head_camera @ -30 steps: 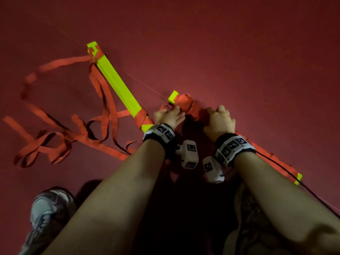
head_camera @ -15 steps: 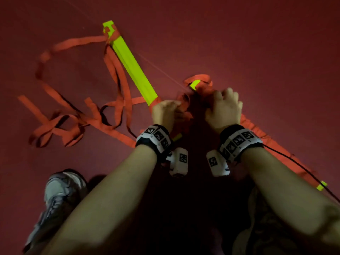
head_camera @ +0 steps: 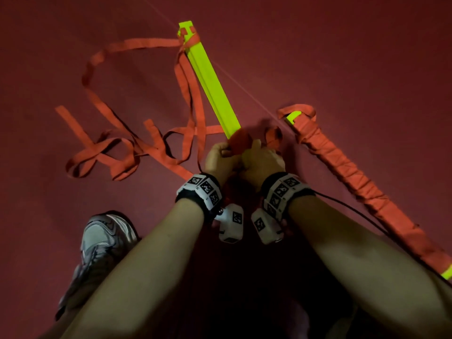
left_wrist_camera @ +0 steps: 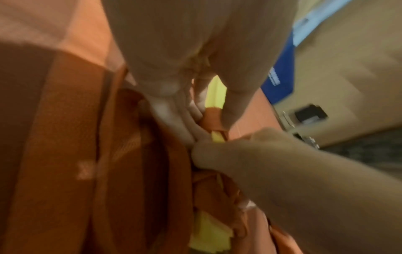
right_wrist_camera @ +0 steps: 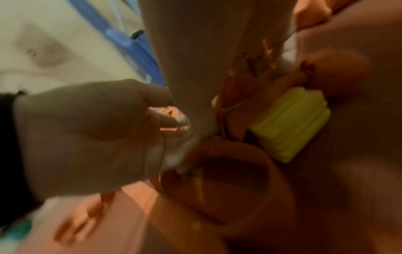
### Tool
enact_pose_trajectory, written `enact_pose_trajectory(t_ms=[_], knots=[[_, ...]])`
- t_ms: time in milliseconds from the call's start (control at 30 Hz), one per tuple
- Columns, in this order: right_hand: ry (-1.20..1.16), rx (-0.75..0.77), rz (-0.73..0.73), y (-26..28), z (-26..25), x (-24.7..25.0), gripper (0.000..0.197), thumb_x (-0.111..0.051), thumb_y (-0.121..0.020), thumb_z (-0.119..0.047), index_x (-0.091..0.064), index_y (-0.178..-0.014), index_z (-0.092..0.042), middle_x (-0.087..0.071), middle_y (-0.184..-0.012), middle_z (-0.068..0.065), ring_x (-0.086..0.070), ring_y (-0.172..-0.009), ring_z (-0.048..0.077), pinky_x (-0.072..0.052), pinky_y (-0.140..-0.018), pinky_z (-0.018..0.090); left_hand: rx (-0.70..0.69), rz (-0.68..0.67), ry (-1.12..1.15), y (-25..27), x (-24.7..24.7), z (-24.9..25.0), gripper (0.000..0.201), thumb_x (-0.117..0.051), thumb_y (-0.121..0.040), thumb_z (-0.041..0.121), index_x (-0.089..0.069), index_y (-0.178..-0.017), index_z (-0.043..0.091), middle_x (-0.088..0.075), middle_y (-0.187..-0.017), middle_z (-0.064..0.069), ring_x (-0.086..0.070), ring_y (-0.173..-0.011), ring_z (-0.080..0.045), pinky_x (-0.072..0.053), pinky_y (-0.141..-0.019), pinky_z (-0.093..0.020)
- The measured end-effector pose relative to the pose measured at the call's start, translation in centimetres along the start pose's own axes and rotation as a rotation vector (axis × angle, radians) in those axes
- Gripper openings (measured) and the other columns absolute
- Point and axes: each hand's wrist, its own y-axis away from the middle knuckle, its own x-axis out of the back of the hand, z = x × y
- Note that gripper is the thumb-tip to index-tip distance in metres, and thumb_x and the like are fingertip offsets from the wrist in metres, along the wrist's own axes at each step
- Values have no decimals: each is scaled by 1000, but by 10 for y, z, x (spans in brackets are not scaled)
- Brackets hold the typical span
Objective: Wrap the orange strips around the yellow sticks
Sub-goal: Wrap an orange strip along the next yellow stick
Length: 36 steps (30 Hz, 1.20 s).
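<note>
Gripping orange strip [head_camera: 241,141] on yellow stick [head_camera: 210,81], both hands

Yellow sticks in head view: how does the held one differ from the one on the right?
The held stick is mostly bare yellow, wrapped only at its ends; the right stick is orange-covered almost end to end. Both hands, left hand and right hand, grip the held stick; the right stick lies untouched. Loose strips trail from the held stick. Both have yellow tips.

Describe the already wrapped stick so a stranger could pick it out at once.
On the dark red floor, look right of the right hand. A long stick lies diagonally there, sheathed in orange strip, with yellow showing only at both tips. The held stick is mostly bare yellow.
</note>
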Motion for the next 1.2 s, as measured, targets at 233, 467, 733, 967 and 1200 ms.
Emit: enact_pose_trajectory(t_ms=[233, 467, 733, 967, 1200], knots=[[-387, 82, 147, 40, 10, -15, 60, -80, -71, -42, -52, -113, -9, -63, -107, 13, -61, -102, 38, -45, -75, 40, 42, -35, 60, 19, 5, 1, 22, -74, -91, 17, -59, -76, 16, -62, -70, -7, -59, -64, -23, -49, -54, -28], [-588, 287, 328, 92, 23, 27, 56, -84, -73, -53, -62, -114, -22, -67, -95, -5, -62, -75, 11, -48, -66, 26, 13, -107, 285, 79, 11, 31, 11, -61, -101, 12, -56, -92, 17, -65, -63, 0, -59, -43, -11, -46, -39, -20], [-555, 397, 553, 143, 52, 63, 7, -64, -69, -20, -67, -75, -18, -66, -77, -6, -63, -81, 21, -37, -77, 17, -55, 54, 516, 136, 29, 44, 17, -60, -99, 6, -57, -95, 22, -66, -90, 4, -64, -87, -16, -58, -69, -33], [-930, 189, 208, 181, 27, 78, 34, -67, -93, -45, -62, -72, -18, -63, -60, -5, -56, -55, 12, -44, -52, 22, -27, 97, 771, 173, 34, 57, 24, -67, -96, 8, -61, -119, 7, -67, -101, -6, -65, -92, -24, -61, -55, -33], [-1314, 112, 177, 184, 2, 91, 21, -66, -96, -18, -59, -95, 2, -67, -64, 18, -64, -41, 20, -53, -38, 26, -13, 14, 647, 207, 23, 56, 7, -67, -96, 10, -63, -100, 6, -69, -81, -4, -69, -71, -17, -60, -53, -30]])
